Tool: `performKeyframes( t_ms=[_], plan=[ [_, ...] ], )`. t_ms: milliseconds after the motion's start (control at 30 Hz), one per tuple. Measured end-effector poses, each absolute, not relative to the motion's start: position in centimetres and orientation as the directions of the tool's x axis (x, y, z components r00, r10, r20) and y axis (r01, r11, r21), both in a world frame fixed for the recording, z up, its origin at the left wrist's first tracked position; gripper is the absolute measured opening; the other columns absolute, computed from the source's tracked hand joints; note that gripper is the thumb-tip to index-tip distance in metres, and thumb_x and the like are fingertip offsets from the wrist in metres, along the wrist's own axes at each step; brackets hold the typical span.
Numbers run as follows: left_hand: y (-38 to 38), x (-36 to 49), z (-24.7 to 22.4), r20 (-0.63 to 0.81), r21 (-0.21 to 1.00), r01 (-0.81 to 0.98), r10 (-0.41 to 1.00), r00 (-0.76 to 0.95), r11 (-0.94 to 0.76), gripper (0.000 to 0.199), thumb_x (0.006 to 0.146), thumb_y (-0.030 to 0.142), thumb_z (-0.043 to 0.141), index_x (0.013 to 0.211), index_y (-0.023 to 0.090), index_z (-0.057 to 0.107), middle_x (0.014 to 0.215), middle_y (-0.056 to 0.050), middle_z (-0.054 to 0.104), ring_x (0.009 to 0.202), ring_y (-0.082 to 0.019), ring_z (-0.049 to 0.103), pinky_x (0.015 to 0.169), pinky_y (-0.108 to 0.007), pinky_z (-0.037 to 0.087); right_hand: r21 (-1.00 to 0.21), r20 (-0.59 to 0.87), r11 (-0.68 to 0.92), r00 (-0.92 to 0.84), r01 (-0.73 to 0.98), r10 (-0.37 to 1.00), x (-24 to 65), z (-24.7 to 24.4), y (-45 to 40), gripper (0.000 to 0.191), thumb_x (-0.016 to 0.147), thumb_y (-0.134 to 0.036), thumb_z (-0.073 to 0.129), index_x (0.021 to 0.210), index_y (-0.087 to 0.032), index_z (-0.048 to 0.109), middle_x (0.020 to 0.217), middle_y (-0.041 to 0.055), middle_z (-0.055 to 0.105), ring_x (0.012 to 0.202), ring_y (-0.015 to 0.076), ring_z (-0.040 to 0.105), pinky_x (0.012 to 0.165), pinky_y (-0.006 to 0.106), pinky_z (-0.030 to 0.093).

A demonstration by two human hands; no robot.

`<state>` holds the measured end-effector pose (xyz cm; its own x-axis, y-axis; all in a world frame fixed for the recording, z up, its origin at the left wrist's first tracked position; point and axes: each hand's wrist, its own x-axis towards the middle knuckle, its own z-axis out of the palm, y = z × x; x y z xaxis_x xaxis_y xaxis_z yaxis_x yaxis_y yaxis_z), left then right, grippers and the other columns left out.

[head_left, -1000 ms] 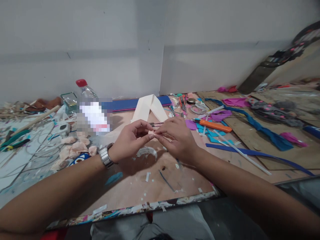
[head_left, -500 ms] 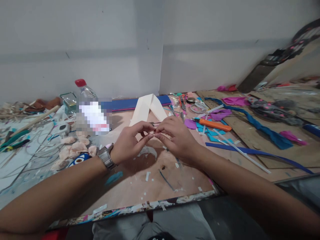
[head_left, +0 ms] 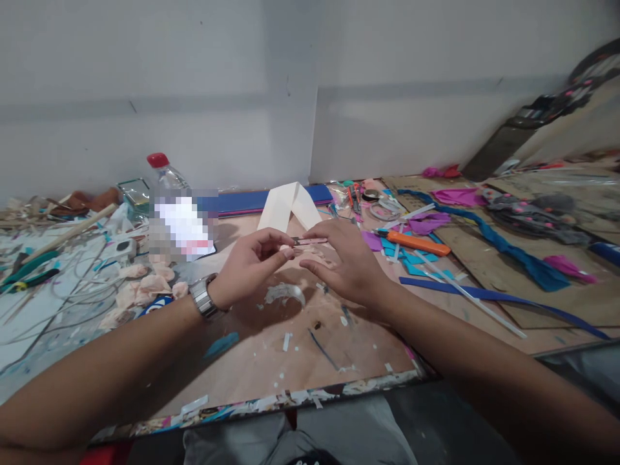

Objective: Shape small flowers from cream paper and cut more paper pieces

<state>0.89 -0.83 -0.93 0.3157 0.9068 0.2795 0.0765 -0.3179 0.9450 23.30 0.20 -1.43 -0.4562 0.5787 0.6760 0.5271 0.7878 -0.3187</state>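
Note:
Over the middle of the bench, my left hand (head_left: 252, 263) is closed in a pinch, with thumb and forefinger on a small pale pink piece (head_left: 286, 250). What the piece is made of is too small to tell. My right hand (head_left: 343, 261) is just to the right, its thumb and fingers apart and nothing seen in them. A slim dark-and-pink object (head_left: 309, 241) shows between the hands; I cannot tell whether either hand touches it. Behind them stands a folded cream strip (head_left: 281, 203). Several crumpled pale pink pieces (head_left: 151, 285) lie left of my left wrist.
A red-capped bottle (head_left: 167, 174) and a lit phone (head_left: 181, 226) stand at back left. Green-handled pliers (head_left: 31, 271) lie far left. On the right are an orange cutter (head_left: 416, 243), blue scraps, a blue strip (head_left: 484, 294) and a twisted teal strip (head_left: 508, 248).
My right hand's fingers have come away from the small pink piece and spread apart. My left hand still pinches it, and the hands are slightly farther apart.

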Motion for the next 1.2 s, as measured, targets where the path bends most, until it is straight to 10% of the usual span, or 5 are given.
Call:
performKeyframes(
  t_ms=[267, 600, 1200],
  plan=[
    [0.0, 0.6, -0.7, 0.103, 0.994, 0.007, 0.967, 0.233, -0.107, 0.025, 0.087, 0.037, 0.078, 0.097, 0.015, 0.071, 0.087, -0.007, 0.077, 0.079, -0.016, 0.07, 0.072, -0.028, 0.053, -0.242, 0.629, 0.75, -0.489, 0.615, 0.604, 23.8, -1.7, 1.0, 0.009, 0.096, -0.024, 0.065, 0.104, -0.02, 0.068, 0.098, 0.0089, 0.076, 0.093, 0.0275, 0.067, 0.085, 0.041, 0.047],
    [-0.8, 0.6, -1.5, 0.421, 0.773, 0.351, 0.841, 0.339, -0.529, 0.021, 0.098, 0.034, 0.066, 0.114, 0.02, 0.069, 0.113, -0.01, 0.076, 0.1, -0.021, 0.072, 0.086, -0.033, 0.056, -0.357, 0.411, 0.74, -0.615, 0.57, 0.673, 25.2, 0.0, 2.0, 0.02, 0.099, -0.022, 0.058, 0.107, -0.022, 0.077, 0.103, 0.0072, 0.082, 0.092, 0.0246, 0.075, 0.081, 0.036, 0.053],
    [-0.5, 0.8, -1.9, 0.215, 0.946, 0.13, 0.877, 0.43, -0.296, 0.034, 0.097, 0.041, 0.069, 0.12, 0.017, 0.061, 0.122, -0.015, 0.074, 0.1, -0.02, 0.074, 0.079, -0.029, 0.057, -0.467, 0.542, 0.762, -0.536, 0.448, 0.647, 23.6, -2.2, 1.3, 0.008, 0.099, -0.027, 0.067, 0.097, -0.021, 0.072, 0.093, 0.0055, 0.077, 0.091, 0.0228, 0.068, 0.085, 0.038, 0.047]
  ],
)
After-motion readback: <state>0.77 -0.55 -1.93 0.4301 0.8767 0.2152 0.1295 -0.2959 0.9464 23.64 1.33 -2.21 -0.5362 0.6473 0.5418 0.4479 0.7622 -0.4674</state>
